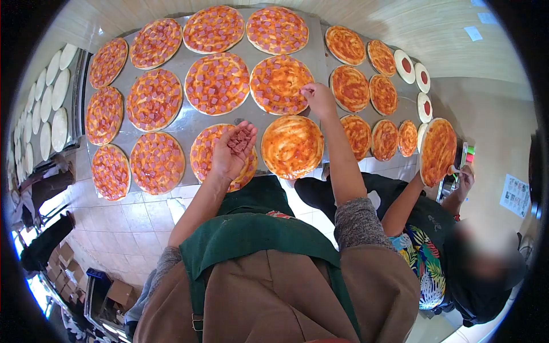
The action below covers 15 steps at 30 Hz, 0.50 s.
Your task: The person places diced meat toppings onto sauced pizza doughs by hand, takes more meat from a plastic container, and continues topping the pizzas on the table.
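Note:
My left hand (231, 159) is cupped, palm up, round a pile of diced ham (241, 140), above a ham-topped pizza (201, 150) at the near edge. Over the right rim of another pizza (277, 80), my right hand (319, 99) has its fingertips pinched together; what is between them is too small to make out. That pizza has ham cubes on its left and lower parts, while its upper right shows mostly sauce. Just below it lies a pizza (292, 147) with sauce and no ham.
Rows of ham-topped pizzas (154, 100) fill the left of the metal table (229, 119). Sauced bases (350, 88) lie on the right, beside white bases (404, 66) with sauce dabs. A co-worker (434, 246) at the right holds up a sauced base (438, 152). Plain dough rounds (59, 130) lie far left.

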Each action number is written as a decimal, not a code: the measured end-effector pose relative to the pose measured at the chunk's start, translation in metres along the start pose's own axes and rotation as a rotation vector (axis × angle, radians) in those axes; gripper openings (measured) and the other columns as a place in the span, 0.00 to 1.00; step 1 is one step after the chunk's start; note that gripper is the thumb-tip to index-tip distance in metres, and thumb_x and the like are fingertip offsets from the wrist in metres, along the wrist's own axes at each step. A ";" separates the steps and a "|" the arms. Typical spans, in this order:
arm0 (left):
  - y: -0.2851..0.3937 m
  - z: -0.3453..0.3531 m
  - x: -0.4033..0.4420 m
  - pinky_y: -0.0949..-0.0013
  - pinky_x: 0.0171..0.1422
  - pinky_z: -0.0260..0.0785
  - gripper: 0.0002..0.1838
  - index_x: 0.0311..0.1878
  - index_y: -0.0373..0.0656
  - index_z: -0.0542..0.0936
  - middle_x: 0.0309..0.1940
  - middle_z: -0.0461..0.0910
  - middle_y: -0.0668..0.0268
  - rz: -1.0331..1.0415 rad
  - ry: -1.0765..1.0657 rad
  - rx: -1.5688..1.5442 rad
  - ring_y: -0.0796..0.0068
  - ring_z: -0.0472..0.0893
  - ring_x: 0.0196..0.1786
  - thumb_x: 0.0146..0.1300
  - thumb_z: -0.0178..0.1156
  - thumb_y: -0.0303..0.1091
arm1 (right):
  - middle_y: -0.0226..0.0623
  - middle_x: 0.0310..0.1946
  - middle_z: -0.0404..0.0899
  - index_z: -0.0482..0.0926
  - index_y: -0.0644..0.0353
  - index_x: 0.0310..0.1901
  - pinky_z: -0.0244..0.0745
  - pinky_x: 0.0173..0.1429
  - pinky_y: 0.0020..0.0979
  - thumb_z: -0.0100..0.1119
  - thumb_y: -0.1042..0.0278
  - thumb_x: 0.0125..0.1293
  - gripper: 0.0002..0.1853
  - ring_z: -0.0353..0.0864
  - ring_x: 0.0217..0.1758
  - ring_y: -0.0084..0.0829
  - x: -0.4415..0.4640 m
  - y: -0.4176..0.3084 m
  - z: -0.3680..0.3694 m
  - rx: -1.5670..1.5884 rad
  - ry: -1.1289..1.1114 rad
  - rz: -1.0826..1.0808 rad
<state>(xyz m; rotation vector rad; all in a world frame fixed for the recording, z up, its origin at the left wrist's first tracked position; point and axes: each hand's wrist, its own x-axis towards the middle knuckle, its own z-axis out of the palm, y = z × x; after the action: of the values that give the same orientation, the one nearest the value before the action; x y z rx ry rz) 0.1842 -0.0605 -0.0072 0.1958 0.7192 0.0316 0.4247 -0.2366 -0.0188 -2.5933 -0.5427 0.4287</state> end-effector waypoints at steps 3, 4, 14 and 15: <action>0.000 0.000 -0.001 0.64 0.64 0.69 0.19 0.53 0.33 0.75 0.49 0.79 0.56 0.006 -0.012 0.007 0.61 0.78 0.56 0.71 0.43 0.37 | 0.38 0.32 0.83 0.83 0.61 0.38 0.75 0.40 0.32 0.62 0.65 0.60 0.10 0.81 0.34 0.33 0.003 0.011 -0.001 0.216 0.003 0.009; -0.001 0.000 -0.001 0.64 0.64 0.69 0.19 0.53 0.33 0.75 0.49 0.79 0.56 0.003 -0.008 0.006 0.62 0.78 0.56 0.71 0.43 0.37 | 0.36 0.32 0.83 0.83 0.63 0.38 0.74 0.39 0.30 0.62 0.65 0.60 0.10 0.81 0.33 0.30 0.007 0.025 0.006 0.332 -0.008 -0.006; -0.002 -0.003 -0.001 0.63 0.63 0.71 0.17 0.53 0.34 0.75 0.49 0.79 0.56 -0.012 -0.006 -0.017 0.62 0.78 0.55 0.70 0.44 0.35 | 0.25 0.34 0.81 0.81 0.60 0.46 0.68 0.37 0.17 0.63 0.66 0.62 0.13 0.75 0.32 0.14 -0.009 0.018 -0.012 1.016 -0.330 0.365; -0.001 -0.001 -0.002 0.63 0.62 0.71 0.17 0.53 0.34 0.75 0.48 0.79 0.56 -0.019 0.001 -0.032 0.62 0.78 0.55 0.69 0.45 0.34 | 0.25 0.34 0.81 0.80 0.60 0.47 0.69 0.38 0.17 0.63 0.65 0.63 0.13 0.75 0.33 0.14 -0.008 0.018 -0.013 1.049 -0.340 0.359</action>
<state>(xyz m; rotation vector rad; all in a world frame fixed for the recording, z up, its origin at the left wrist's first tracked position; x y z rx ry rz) 0.1820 -0.0614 -0.0072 0.1586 0.7207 0.0246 0.4280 -0.2598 -0.0146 -1.5856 0.0820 0.9680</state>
